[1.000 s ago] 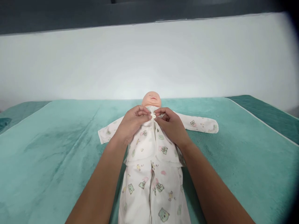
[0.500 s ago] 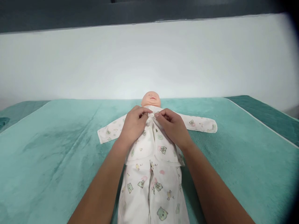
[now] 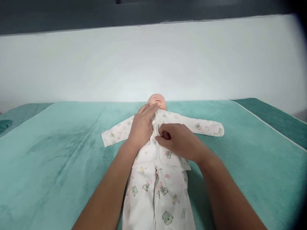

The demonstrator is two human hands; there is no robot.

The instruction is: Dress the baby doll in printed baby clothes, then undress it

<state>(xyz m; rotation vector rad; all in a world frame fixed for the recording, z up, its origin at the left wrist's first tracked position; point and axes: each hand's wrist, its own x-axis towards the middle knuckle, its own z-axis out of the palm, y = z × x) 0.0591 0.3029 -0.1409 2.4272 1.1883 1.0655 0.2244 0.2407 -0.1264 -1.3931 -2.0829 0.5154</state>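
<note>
A baby doll (image 3: pixel 157 97) lies on its back, head away from me, arms spread to both sides. It wears a white shirt (image 3: pixel 146 155) printed with little bears, over matching white trousers (image 3: pixel 140 207). My left hand (image 3: pixel 143 124) rests flat on the left side of the chest, fingers stretched toward the doll's chin. Lower on the front, my right hand (image 3: pixel 178 138) is closed, thumb and forefinger pinching the shirt's front edge. A small round button (image 3: pixel 158 119) shows near the collar. The fabric between my right fingers is partly hidden.
A soft teal blanket (image 3: pixel 59 166) spreads under the doll. A darker green cover (image 3: pixel 275 121) shows at the right side. Behind stands a white wall (image 3: pixel 153 60) with a dark band (image 3: pixel 72 16) above it.
My right hand has moved down from the collar to mid-chest. My left hand has gone from pinching near the collar to lying flat with fingers stretched out.
</note>
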